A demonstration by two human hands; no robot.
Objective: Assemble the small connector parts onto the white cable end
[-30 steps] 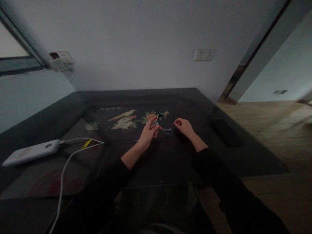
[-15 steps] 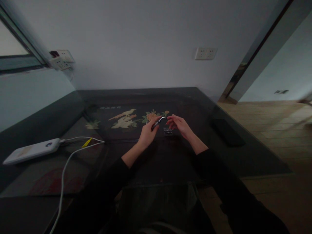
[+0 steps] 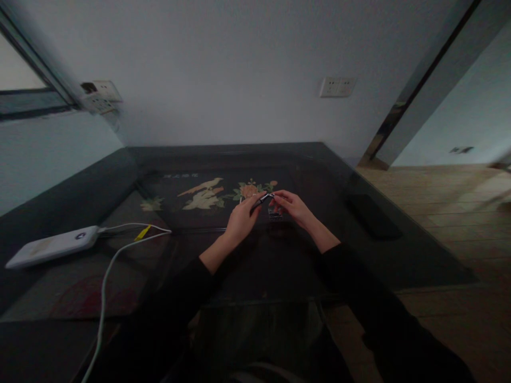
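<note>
Silver razor (image 3: 261,200) | left hand (image 3: 239,221) fingers closed round handle | right hand (image 3: 293,206) pinching head

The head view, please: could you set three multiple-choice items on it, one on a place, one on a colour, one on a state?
1. Where does the power bank lie?
A far left of the table
B by the right edge
C on the floor

2. What colour is its cable?
A red
B white
C black

3. What is the left hand doing?
A resting flat
B holding a razor
C gripping the cable

Answers: 1 A, it sits at the table's left. 2 B, pale against dark glass. 3 B, its fingers close round the handle while the right hand touches the tip.
</note>
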